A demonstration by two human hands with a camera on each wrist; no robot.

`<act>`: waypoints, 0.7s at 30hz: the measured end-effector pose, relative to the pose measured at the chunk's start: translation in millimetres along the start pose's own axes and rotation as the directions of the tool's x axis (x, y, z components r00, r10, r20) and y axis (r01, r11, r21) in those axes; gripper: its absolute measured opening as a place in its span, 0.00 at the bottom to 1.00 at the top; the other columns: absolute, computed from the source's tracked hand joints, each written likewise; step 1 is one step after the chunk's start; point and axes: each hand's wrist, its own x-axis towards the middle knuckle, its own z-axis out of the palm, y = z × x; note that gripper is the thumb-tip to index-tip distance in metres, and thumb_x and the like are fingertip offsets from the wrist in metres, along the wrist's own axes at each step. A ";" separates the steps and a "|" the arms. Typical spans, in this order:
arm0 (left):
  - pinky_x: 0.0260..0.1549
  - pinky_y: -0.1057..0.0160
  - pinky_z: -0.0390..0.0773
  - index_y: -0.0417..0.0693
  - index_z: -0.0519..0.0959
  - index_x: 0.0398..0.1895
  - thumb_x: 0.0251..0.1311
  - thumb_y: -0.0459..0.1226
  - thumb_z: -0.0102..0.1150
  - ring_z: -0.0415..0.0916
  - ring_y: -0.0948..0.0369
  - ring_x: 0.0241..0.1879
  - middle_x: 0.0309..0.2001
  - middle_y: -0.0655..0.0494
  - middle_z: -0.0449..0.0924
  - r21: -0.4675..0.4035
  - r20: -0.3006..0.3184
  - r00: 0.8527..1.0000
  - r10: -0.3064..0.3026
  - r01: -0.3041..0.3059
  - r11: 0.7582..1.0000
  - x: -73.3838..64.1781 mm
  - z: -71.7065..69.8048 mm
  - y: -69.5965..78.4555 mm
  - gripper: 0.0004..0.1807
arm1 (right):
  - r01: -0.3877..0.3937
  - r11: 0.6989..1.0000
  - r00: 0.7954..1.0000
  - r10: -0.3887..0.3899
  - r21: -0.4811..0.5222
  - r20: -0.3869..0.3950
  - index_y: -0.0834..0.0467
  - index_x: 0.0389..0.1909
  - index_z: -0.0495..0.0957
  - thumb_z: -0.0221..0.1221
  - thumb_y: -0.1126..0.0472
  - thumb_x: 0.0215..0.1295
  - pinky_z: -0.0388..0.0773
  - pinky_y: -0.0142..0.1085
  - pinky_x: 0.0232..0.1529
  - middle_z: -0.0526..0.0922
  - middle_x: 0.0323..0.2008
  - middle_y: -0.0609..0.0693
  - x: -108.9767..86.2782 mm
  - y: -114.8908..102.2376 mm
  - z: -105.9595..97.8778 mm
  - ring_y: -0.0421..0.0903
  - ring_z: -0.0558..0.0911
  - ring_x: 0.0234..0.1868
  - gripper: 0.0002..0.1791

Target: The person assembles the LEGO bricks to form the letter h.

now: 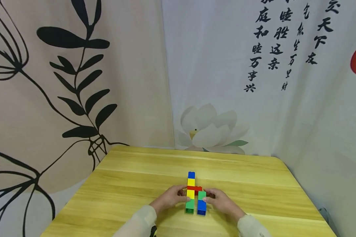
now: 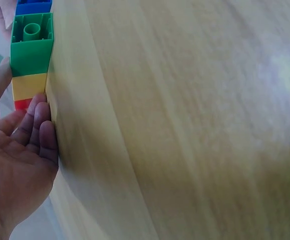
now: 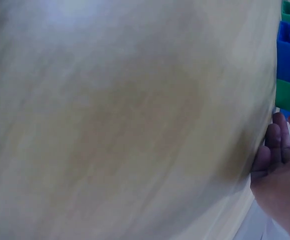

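A toy brick build (image 1: pixel 191 194) lies flat on the wooden table, shaped like a small letter h. Its long left column runs from a blue brick (image 1: pixel 191 175) at the far end through yellow to a green brick (image 1: pixel 190 206). A red brick (image 1: pixel 198 188) crosses to a short right leg of green and blue bricks (image 1: pixel 201 206). My left hand (image 1: pixel 173 197) grips the long column, thumb by the lower yellow and green, fingers beside the red. At the short leg my right hand (image 1: pixel 221 199) holds the green brick, its thumb on the near side and index finger close to the red end.
The wooden table (image 1: pixel 130 184) stretches out on all sides of the build. Behind it hangs a pale curtain (image 1: pixel 136 82) printed with dark plants, a lotus and writing. Another curtain section borders the table's right side.
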 end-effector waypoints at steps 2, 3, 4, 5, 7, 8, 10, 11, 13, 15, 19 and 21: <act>0.37 0.57 0.74 0.40 0.70 0.68 0.63 0.42 0.67 0.70 0.55 0.40 0.40 0.53 0.75 -0.007 -0.003 1.000 0.001 -0.001 1.000 -0.6 0.8 0.8 0.33 | 0.006 1.000 1.000 -0.006 -0.010 0.002 0.67 0.68 0.68 0.60 0.51 0.70 0.72 0.56 0.58 0.77 0.57 0.60 -0.7 0.1 -0.5 0.57 0.75 0.57 0.32; 0.37 0.57 0.74 0.40 0.70 0.68 0.63 0.42 0.67 0.70 0.55 0.40 0.40 0.54 0.75 -0.011 -0.003 1.000 0.003 -0.003 1.000 -1.0 1.2 1.1 0.33 | 0.012 1.000 1.000 -0.012 -0.017 0.007 0.67 0.68 0.67 0.62 0.51 0.69 0.71 0.57 0.58 0.76 0.57 0.61 -1.4 -0.3 -0.9 0.57 0.75 0.57 0.34; 0.37 0.57 0.74 0.40 0.70 0.68 0.63 0.41 0.67 0.70 0.55 0.40 0.40 0.53 0.75 -0.012 -0.005 1.000 0.005 -0.006 1.000 -1.2 1.6 1.2 0.33 | 0.020 0.999 1.000 -0.020 -0.027 0.014 0.67 0.69 0.65 0.63 0.50 0.67 0.70 0.58 0.58 0.76 0.58 0.62 -2.1 -0.8 -1.3 0.59 0.75 0.58 0.37; 0.36 0.57 0.73 0.40 0.70 0.68 0.63 0.41 0.67 0.70 0.55 0.40 0.40 0.54 0.75 -0.013 -0.005 1.000 0.007 -0.007 1.000 -1.4 1.9 1.3 0.32 | 0.025 0.999 0.999 -0.024 -0.045 0.030 0.67 0.71 0.63 0.65 0.49 0.66 0.69 0.59 0.59 0.74 0.60 0.63 -2.8 -1.4 -1.7 0.60 0.74 0.59 0.40; 0.36 0.58 0.73 0.40 0.71 0.68 0.62 0.41 0.67 0.70 0.55 0.39 0.40 0.54 0.75 -0.011 -0.007 1.000 0.007 -0.007 1.000 -1.6 2.3 1.2 0.32 | 0.037 0.995 0.997 -0.031 -0.097 0.066 0.66 0.73 0.59 0.69 0.46 0.60 0.67 0.60 0.60 0.70 0.63 0.65 -3.9 -3.0 -2.3 0.62 0.72 0.61 0.49; 0.35 0.58 0.74 0.40 0.71 0.68 0.62 0.41 0.67 0.70 0.55 0.39 0.39 0.54 0.75 -0.009 -0.008 1.000 0.007 -0.007 1.000 -1.5 2.2 1.0 0.32 | 0.045 0.991 0.996 -0.035 -0.126 0.083 0.65 0.74 0.57 0.71 0.44 0.56 0.65 0.62 0.61 0.67 0.65 0.66 -4.5 -4.2 -2.5 0.63 0.70 0.63 0.53; 0.35 0.58 0.74 0.41 0.71 0.68 0.62 0.41 0.67 0.70 0.55 0.39 0.39 0.53 0.75 -0.005 -0.009 1.000 0.007 -0.007 1.000 -1.5 1.5 0.4 0.32 | 0.052 0.981 0.994 -0.032 -0.185 0.109 0.62 0.76 0.53 0.74 0.42 0.51 0.63 0.64 0.61 0.61 0.69 0.67 -5.8 -7.7 -2.6 0.66 0.66 0.66 0.59; 0.35 0.57 0.74 0.41 0.71 0.68 0.62 0.41 0.67 0.70 0.55 0.39 0.39 0.53 0.75 -0.002 -0.009 1.000 0.010 -0.010 1.000 -1.7 0.8 0.2 0.32 | 0.056 0.975 0.992 -0.031 -0.215 0.118 0.61 0.77 0.52 0.74 0.41 0.49 0.62 0.65 0.62 0.59 0.70 0.67 -5.7 -8.6 -2.3 0.66 0.64 0.67 0.62; 0.35 0.57 0.74 0.41 0.71 0.68 0.62 0.41 0.67 0.70 0.55 0.39 0.39 0.54 0.75 0.005 -0.007 1.000 0.017 -0.017 1.000 -1.7 0.0 0.2 0.32 | 0.050 0.966 0.992 -0.020 -0.252 0.123 0.59 0.78 0.51 0.75 0.40 0.46 0.61 0.66 0.62 0.57 0.71 0.67 -5.1 -10.4 -2.1 0.66 0.62 0.68 0.64; 0.36 0.57 0.74 0.42 0.71 0.67 0.63 0.41 0.67 0.70 0.55 0.39 0.39 0.53 0.75 0.011 0.000 1.000 0.023 -0.023 1.000 -1.6 -0.2 0.6 0.31 | 0.042 0.961 0.992 -0.008 -0.273 0.126 0.58 0.77 0.51 0.76 0.40 0.45 0.60 0.67 0.61 0.57 0.71 0.66 -3.6 -11.4 -2.6 0.67 0.61 0.68 0.64; 0.36 0.57 0.74 0.43 0.72 0.67 0.62 0.41 0.67 0.70 0.55 0.39 0.38 0.54 0.75 0.007 0.007 1.000 0.017 -0.017 1.000 -2.2 1.7 3.1 0.30 | 0.030 0.959 0.990 0.011 -0.283 0.142 0.56 0.76 0.56 0.77 0.41 0.44 0.63 0.66 0.60 0.60 0.69 0.64 0.5 -10.3 -5.8 0.63 0.66 0.65 0.61; 0.36 0.57 0.74 0.43 0.72 0.67 0.62 0.41 0.67 0.70 0.55 0.39 0.39 0.54 0.75 0.000 0.006 1.000 0.013 -0.013 1.000 -2.8 2.6 4.0 0.30 | 0.035 0.962 0.988 0.006 -0.269 0.152 0.56 0.76 0.58 0.78 0.43 0.44 0.64 0.66 0.59 0.62 0.67 0.63 2.5 -9.2 -7.6 0.61 0.68 0.62 0.59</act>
